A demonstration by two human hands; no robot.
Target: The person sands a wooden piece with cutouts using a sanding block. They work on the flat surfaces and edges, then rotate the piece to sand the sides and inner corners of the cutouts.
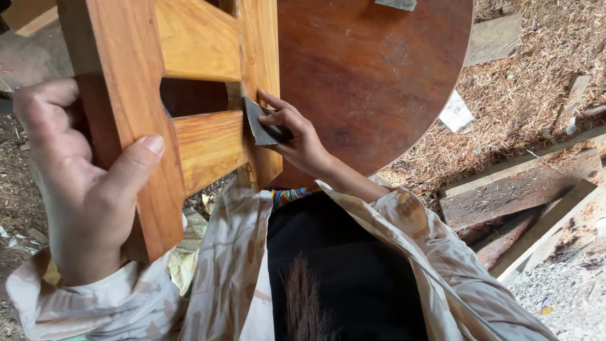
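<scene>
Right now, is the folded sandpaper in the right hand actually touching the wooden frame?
Touching. The head view shows the right hand pressing the dark folded sandpaper against the upright of the wooden frame, with no gap between them; the left hand grips the frame's other upright.

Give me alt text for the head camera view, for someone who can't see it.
A left hand grips a wooden frame while the right hand presses folded sandpaper against its upright. Behind it is a round tabletop, with sawdust and planks on the ground.

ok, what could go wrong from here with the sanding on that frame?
1. The right hand pinches a small folded sandpaper piece in a tight corner of the wooden frame; fingertips could scrape the wood.
2. Only the left hand steadies the frame, so it might twist under pressure.
</scene>
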